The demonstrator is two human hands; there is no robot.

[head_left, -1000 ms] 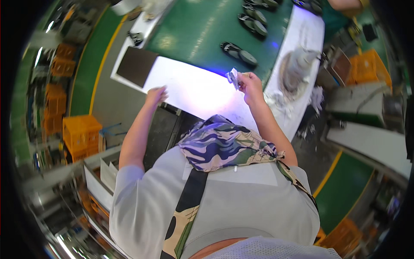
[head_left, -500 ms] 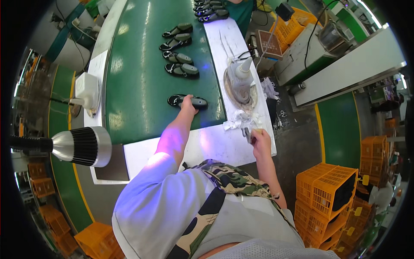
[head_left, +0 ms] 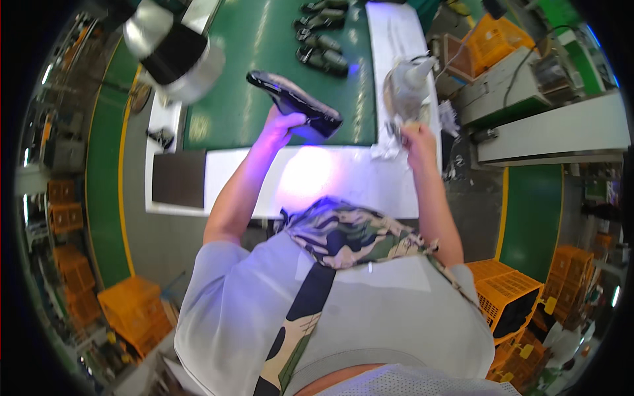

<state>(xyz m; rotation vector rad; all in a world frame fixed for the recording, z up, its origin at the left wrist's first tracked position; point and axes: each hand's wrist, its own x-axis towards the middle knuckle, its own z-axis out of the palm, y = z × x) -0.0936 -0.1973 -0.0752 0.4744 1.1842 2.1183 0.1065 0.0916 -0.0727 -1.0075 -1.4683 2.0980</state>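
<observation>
A glossy black shoe [head_left: 318, 123] is gripped in my left hand [head_left: 280, 127], tilted above the near end of the green conveyor belt [head_left: 231, 119]. Its sole side faces partly away, and violet light falls on the heel end and on my fingers. My right hand [head_left: 419, 140] is closed around a small grey object [head_left: 397, 132] whose kind is too unclear to tell. This hand hovers by the crumpled white tissue [head_left: 387, 149] at the table's right side. Just beyond it stands a translucent squeeze bottle [head_left: 411, 82] with a pointed nozzle.
More dark shoes [head_left: 323, 59] lie in a row farther up the belt. A silver and black lamp [head_left: 175, 56] hangs at the upper left. White table edging [head_left: 231, 175] borders the belt's near end. Orange crates stand at lower left [head_left: 135, 310] and lower right [head_left: 505, 290].
My left hand has lifted the shoe off the belt and tilted it. My right hand still holds the small grey object near the tissue. The whole view has shifted.
</observation>
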